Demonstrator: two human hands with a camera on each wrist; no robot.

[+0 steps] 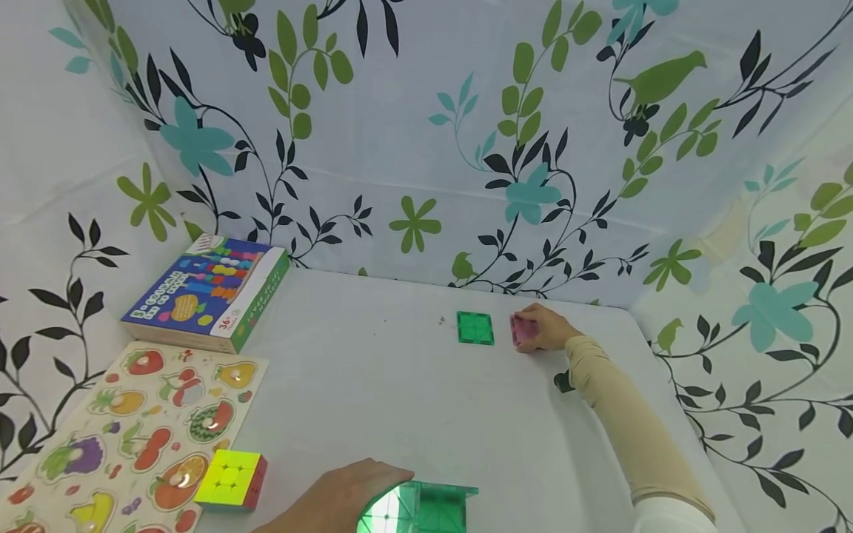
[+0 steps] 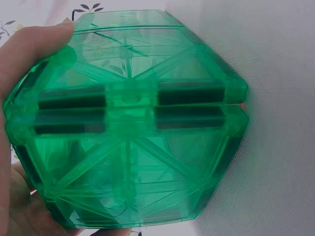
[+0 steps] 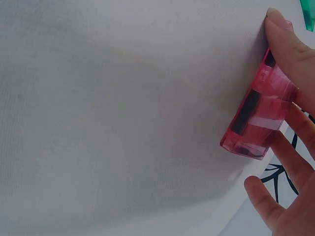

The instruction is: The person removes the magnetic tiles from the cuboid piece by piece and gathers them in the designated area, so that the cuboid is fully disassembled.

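At the bottom of the head view my left hand (image 1: 343, 492) grips a hollow block of green magnetic tiles (image 1: 441, 507). The left wrist view shows the thumb along one side of this clear green block (image 2: 133, 162) and fingers under the other, with dark magnets inside the tile edges. Far off near the table's back edge, my right hand (image 1: 549, 328) pinches a pink magnetic tile (image 3: 263, 118), tilted on edge close over the white surface. The thumb lies on one face and fingers are behind it. A flat green magnetic tile (image 1: 475, 328) lies just left of it.
On the left stand a blue puzzle box (image 1: 200, 289) and a fruit picture board (image 1: 133, 414). A cube puzzle (image 1: 232, 477) with a yellow top sits at the board's right edge. The white table (image 1: 373, 385) ends at a patterned cloth wall (image 1: 400, 148).
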